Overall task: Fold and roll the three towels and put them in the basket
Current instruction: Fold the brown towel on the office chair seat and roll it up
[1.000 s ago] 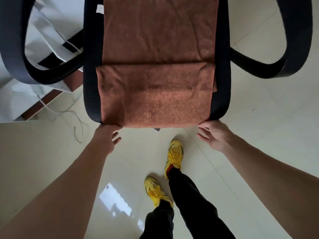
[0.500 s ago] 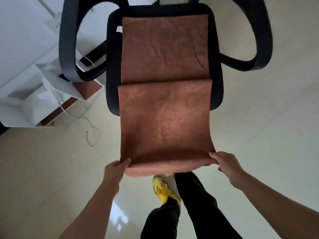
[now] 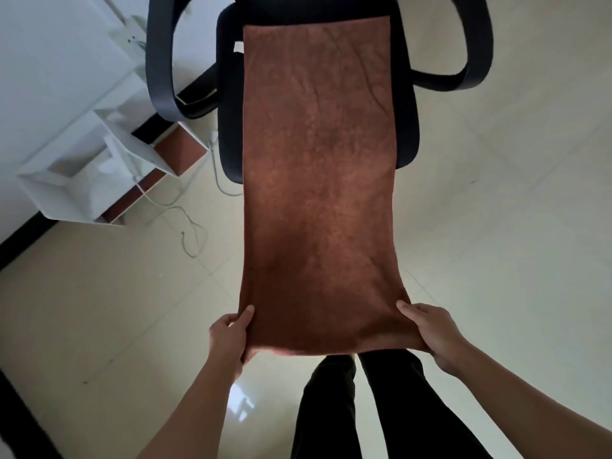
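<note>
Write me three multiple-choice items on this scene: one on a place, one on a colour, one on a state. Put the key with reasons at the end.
1. Where does the far end of the towel lie?
A. on the seat of the black chair
B. flat on the floor
C. inside a basket

2. What colour is the towel?
A. white
B. reddish brown
C. blue

3. In what state is the towel's near end?
A. hanging loose, untouched
B. rolled into a tight cylinder
C. gripped at its corners by the left hand and the right hand

Key:
1 A, the far part is spread over the seat between the armrests.
2 B, the whole cloth is reddish brown.
3 C, each hand pinches one near corner and the cloth runs unrolled from the seat to the hands.
</note>
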